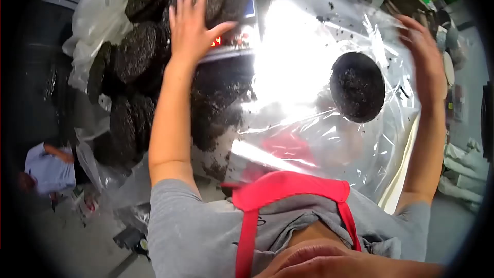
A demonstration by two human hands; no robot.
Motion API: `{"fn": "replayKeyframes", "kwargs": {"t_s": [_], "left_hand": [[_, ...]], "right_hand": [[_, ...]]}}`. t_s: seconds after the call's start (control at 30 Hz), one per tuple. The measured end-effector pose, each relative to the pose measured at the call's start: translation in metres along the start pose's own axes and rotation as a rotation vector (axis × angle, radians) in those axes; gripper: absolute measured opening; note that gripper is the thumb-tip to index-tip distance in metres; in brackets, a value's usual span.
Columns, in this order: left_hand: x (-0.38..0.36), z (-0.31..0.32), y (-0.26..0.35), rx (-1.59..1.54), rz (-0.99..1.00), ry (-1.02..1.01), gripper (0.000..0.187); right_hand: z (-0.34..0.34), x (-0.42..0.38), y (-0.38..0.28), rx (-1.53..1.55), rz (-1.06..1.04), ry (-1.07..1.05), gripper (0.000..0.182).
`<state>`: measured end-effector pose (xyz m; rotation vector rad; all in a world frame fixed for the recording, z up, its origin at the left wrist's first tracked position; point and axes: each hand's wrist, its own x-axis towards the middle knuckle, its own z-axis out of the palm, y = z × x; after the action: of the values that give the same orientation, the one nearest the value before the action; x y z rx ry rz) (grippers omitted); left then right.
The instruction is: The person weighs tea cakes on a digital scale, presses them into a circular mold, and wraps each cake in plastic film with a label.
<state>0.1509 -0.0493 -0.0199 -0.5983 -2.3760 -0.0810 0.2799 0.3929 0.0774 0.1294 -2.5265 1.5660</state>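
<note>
Under the chin, a red apron strap (pixel 288 188) crosses a grey shirt. Beyond it, a clear plastic sheet (pixel 329 139) carries one dark round cake (pixel 357 86). The right hand (pixel 424 46) grips the sheet's edge; the left hand (pixel 193 25), fingers spread, rests on stacked dark cakes (pixel 135 59).

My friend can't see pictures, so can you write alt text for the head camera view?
Seen from above, a person's left hand rests on a pile of dark round discs, while the right hand is raised at the edge of a clear plastic sheet with one disc lying on it. Dark crumbs dot the sheet, and another person is at lower left.
</note>
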Motion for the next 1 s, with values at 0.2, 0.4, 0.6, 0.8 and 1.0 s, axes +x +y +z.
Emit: {"fn": "replayKeyframes", "kwargs": {"t_s": [0.2,0.4,0.6,0.8,1.0], "left_hand": [[-0.008,0.025,-0.091,-0.435,-0.058,-0.301,0.050],[0.015,0.024,-0.059,-0.439,0.116,0.107,0.038],[-0.009,0.038,-0.058,-0.588,0.040,-0.016,0.057],[0.004,0.053,-0.049,-1.346,-0.965,-0.125,0.075],[-0.052,-0.048,0.013,-1.870,-0.984,-0.015,0.042]], "right_hand": [[0.233,0.105,0.023,0.218,0.181,-0.281,0.076],[0.286,0.137,0.009,0.505,0.525,-0.242,0.095],[0.297,0.135,0.027,0.729,0.543,-0.098,0.076],[0.328,0.131,0.011,0.951,0.537,0.053,0.039],[0.253,0.047,-0.048,0.584,0.225,0.026,0.066]]}}
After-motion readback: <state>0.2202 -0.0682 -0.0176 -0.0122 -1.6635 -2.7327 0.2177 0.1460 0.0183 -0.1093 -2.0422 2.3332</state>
